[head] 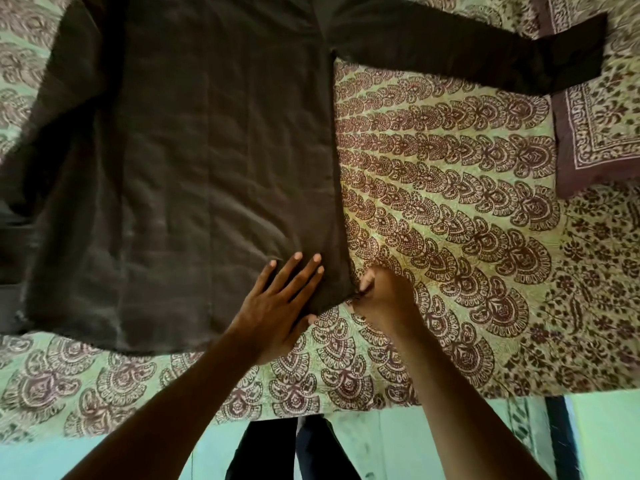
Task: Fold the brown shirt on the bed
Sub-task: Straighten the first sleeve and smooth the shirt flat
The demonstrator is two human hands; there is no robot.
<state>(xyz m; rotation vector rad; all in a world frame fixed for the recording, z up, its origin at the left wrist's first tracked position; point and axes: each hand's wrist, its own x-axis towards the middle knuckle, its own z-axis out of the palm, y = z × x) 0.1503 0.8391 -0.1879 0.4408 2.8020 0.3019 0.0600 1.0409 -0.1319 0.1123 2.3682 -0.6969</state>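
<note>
The brown shirt lies spread flat on the bed, its hem toward me and one long sleeve stretched out to the upper right. My left hand rests flat, fingers spread, on the shirt's near right corner. Just to its right, my right hand pinches the corner of the hem at the shirt's right edge. The shirt's left side runs out of view at the frame's left edge.
A printed green and maroon bedsheet covers the bed. A pillow in matching print lies at the upper right, under the sleeve's cuff. The bed's near edge runs across the bottom, with my legs and the floor below it.
</note>
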